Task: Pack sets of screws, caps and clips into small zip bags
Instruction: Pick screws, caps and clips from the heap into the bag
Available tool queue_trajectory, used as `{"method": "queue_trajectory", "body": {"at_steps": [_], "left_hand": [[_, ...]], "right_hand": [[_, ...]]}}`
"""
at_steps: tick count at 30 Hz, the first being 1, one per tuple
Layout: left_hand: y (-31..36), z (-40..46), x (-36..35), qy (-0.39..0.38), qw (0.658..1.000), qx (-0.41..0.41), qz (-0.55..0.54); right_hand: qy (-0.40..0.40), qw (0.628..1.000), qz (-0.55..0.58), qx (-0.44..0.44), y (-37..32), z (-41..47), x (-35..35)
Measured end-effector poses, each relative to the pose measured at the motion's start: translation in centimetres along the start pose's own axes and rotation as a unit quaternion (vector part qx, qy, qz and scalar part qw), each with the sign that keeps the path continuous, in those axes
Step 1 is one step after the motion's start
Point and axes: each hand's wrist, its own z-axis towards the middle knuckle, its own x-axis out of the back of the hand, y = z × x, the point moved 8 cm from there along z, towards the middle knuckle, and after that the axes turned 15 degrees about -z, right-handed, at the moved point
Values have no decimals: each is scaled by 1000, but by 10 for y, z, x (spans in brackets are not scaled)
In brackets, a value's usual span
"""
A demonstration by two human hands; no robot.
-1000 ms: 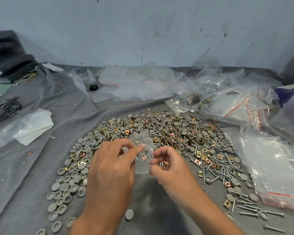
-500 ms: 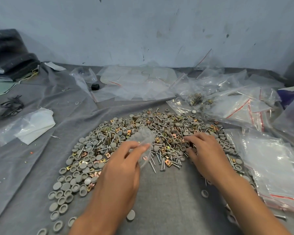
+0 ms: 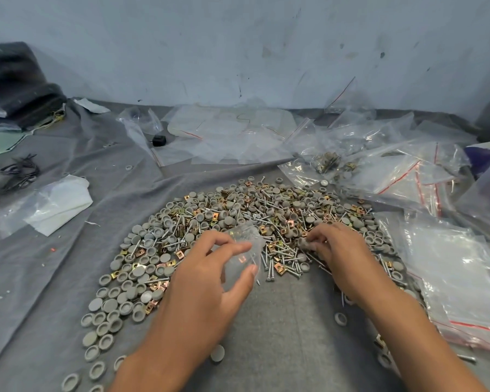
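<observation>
A wide heap of grey round caps point(image 3: 142, 278), silver screws point(image 3: 283, 258) and brass clips point(image 3: 279, 268) is spread on the grey cloth point(image 3: 280, 335). My left hand point(image 3: 204, 287) pinches a small clear zip bag point(image 3: 244, 250) between thumb and fingers, just above the heap's near edge. A clip shows through the bag. My right hand point(image 3: 337, 256) lies on the heap to the right, fingers curled, pinching grey caps point(image 3: 304, 243) at its fingertips.
Clear zip bags with red seal lines point(image 3: 402, 176) pile up at the right and back. A white plastic sheet point(image 3: 57, 205) and black ties point(image 3: 20, 171) lie at the left. A small black object point(image 3: 159, 140) sits near the back. Wall behind.
My right hand left the bag, moved right onto the heap and now picks at caps. My left hand keeps the bag, which has tilted lower toward the cloth.
</observation>
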Motion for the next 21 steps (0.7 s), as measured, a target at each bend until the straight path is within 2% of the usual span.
{"method": "queue_trajectory", "body": {"at_steps": [5, 9, 11, 14, 17, 21], "left_hand": [[-7, 1, 1, 9, 999, 34, -20], [-8, 0, -2, -8, 999, 41, 2], [-8, -1, -4, -19, 999, 38, 25], [-6, 0, -4, -20, 998, 33, 41], [-5, 0, -5, -23, 998, 36, 39], [-2, 0, -7, -31, 999, 35, 13]], "right_hand": [[64, 991, 115, 10, -14, -13, 36], [123, 967, 187, 126, -65, -41, 71], [133, 956, 169, 198, -94, -58, 75], [185, 945, 64, 261, -120, -75, 73], [223, 937, 4, 270, -129, -79, 70], [223, 940, 54, 252, -127, -77, 68]]}}
